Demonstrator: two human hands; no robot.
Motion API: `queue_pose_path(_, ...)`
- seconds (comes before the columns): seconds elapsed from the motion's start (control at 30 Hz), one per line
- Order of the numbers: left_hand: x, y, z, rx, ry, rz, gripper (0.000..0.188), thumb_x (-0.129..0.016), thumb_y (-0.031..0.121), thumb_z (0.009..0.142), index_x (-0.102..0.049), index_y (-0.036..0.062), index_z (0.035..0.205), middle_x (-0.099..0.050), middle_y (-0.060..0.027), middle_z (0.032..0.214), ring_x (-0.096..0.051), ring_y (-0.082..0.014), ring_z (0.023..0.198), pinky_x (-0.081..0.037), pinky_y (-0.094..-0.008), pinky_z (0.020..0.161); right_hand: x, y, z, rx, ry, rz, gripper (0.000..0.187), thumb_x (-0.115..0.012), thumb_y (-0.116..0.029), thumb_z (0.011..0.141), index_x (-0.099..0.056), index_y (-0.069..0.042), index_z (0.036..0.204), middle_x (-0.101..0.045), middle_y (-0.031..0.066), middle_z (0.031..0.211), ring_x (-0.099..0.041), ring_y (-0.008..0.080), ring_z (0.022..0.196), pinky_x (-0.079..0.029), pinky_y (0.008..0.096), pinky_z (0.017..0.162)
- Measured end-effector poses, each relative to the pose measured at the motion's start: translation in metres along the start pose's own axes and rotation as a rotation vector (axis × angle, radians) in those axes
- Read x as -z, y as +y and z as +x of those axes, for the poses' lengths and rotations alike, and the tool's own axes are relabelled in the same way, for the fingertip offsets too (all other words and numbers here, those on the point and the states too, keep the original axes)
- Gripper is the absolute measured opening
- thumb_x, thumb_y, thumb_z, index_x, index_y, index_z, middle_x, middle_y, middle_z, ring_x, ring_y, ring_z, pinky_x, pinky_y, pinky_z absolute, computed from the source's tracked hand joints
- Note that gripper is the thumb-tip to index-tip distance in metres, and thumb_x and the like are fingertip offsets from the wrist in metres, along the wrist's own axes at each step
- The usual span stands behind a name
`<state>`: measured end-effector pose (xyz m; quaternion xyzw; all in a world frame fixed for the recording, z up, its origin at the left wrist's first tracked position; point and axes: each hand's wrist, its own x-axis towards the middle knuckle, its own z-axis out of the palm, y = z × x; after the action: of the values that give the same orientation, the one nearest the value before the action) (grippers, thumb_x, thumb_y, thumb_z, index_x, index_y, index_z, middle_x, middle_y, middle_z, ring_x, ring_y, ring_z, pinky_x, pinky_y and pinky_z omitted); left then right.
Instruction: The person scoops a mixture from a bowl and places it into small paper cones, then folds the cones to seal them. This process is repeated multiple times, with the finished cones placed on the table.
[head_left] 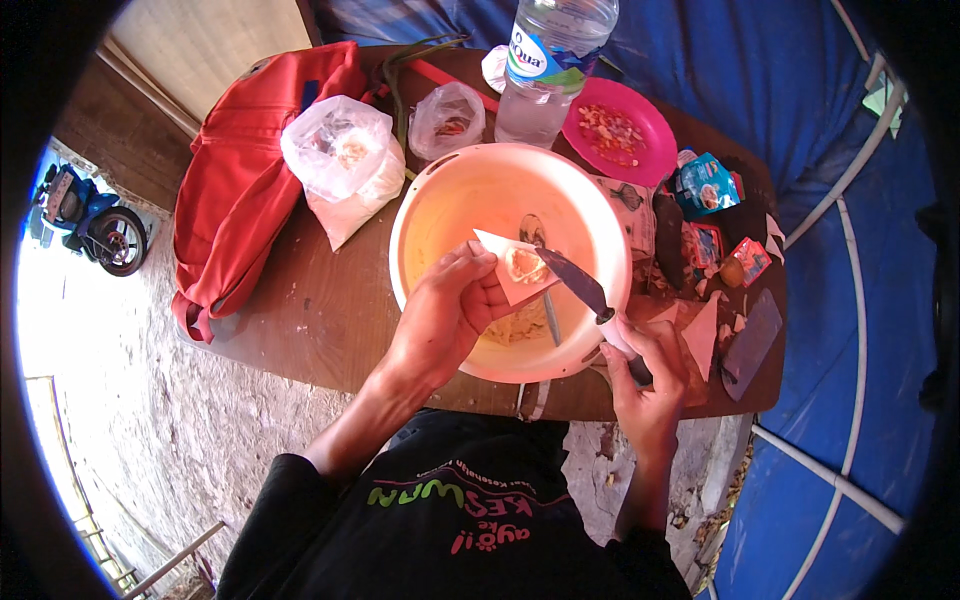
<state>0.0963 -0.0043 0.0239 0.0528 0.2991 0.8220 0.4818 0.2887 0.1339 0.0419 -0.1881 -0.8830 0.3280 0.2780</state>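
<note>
My left hand (pixel 452 305) holds a pale, flat dumpling wrapper (pixel 514 288) over the white basin (pixel 402 262), pinching it between thumb and fingers. A small lump of pale filling (pixel 526 265) sits on the wrapper. My right hand (pixel 648 378) is closed round the light handle of a knife (pixel 578 281). Its dark blade slants up and left, with the tip at the filling; whether it touches cannot be told. Inside the basin, more pale mixture (pixel 518 328) lies at the bottom near a metal spoon (pixel 531 229).
Beside the basin stand a bag of white powder (pixel 350 195), a smaller plastic bag (pixel 447 122) and a large water bottle (pixel 540 80). A pink plate (pixel 645 138) holds chopped pieces. Small packets (pixel 707 184) and wrapper scraps (pixel 702 335) lie right. A red bag (pixel 240 190) covers the table's left.
</note>
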Motion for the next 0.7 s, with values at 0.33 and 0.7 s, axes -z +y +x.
queue_pose_path(0.33, -0.005, 0.004, -0.004, 0.049, 0.043, -0.015, 0.041, -0.043, 0.012, 0.101, -0.040, -0.0066, 0.137, -0.057, -0.0242, 0.134, -0.060, -0.0324, 0.123, -0.044, -0.0535, 0.112, 0.010, 0.001, -0.004, 0.047, 0.040, -0.009, 0.033, -0.073, 0.006, 0.084, -0.069, -0.004, 0.115, -0.064, 0.0130, 0.098, -0.067, 0.0248, 0.090, -0.055, 0.0339, 0.076)
queue_pose_path(0.7, -0.011, 0.021, -0.010, -0.025, 0.008, 0.040, 0.043, -0.042, 0.014, 0.102, -0.038, -0.0075, 0.140, -0.056, -0.0248, 0.135, -0.060, -0.0329, 0.123, -0.045, -0.0506, 0.111, 0.018, 0.010, -0.012, 0.005, 0.084, -0.054, 0.031, -0.072, 0.005, 0.084, -0.070, -0.003, 0.114, -0.063, 0.0121, 0.097, -0.065, 0.0228, 0.088, -0.053, 0.0318, 0.075)
